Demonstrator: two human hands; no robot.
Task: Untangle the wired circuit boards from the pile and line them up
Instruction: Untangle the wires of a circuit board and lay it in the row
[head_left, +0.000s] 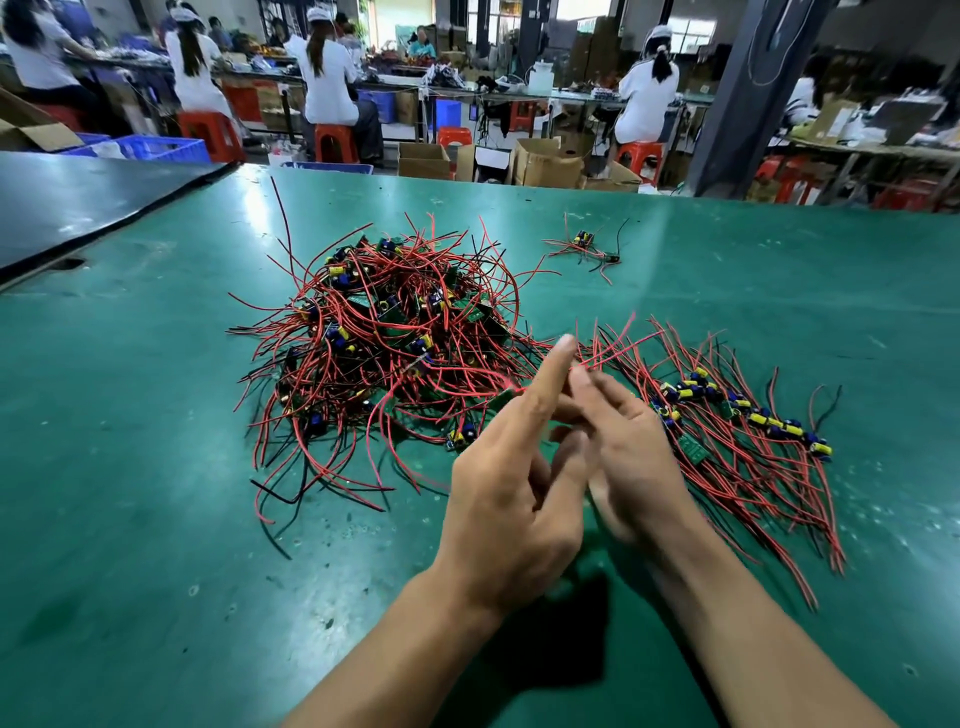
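Green table (156, 467): tangled board pile (384, 343), aligned row (743, 415), stray bundle (584, 244).

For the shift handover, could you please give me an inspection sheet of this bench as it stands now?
Surface: green mat, scuffed and spotted.
Job's things: tangled pile left of centre; lined-up row on the right.
Clutter: small stray bunch apart at the back.
Hands: left hand and right hand together between pile and row; grip unclear.
Cables: red and black leads on the boards.
Surroundings: seated workers, cardboard boxes.
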